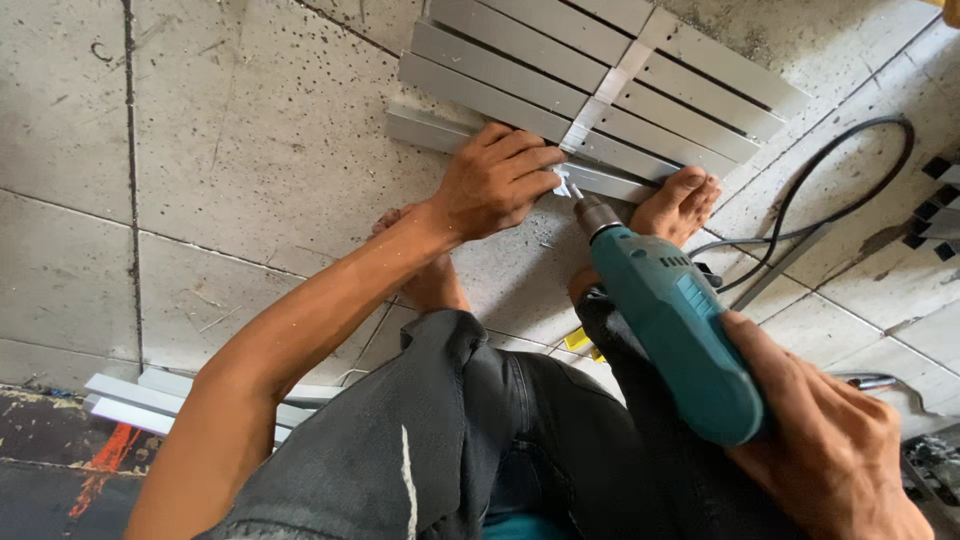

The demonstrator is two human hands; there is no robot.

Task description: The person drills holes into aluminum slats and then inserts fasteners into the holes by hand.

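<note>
A frame of several grey aluminium slats (520,70) joined by a cross strip lies on the concrete floor ahead of me. My left hand (495,180) presses down on its near edge, fingers holding a small white bracket (562,183) against the metal. My right hand (835,440) grips a teal electric drill (670,320), whose bit tip touches the bracket right beside my left fingertips. My bare right foot (680,203) rests against the frame's near edge. The left foot (430,280) is partly hidden behind my forearm.
A black cable (850,160) loops over the tiles at the right. More aluminium strips (130,395) lie at the lower left beside my knee. Dark-ended profiles (935,205) sit at the right edge. A small yellow item (578,342) lies under my leg.
</note>
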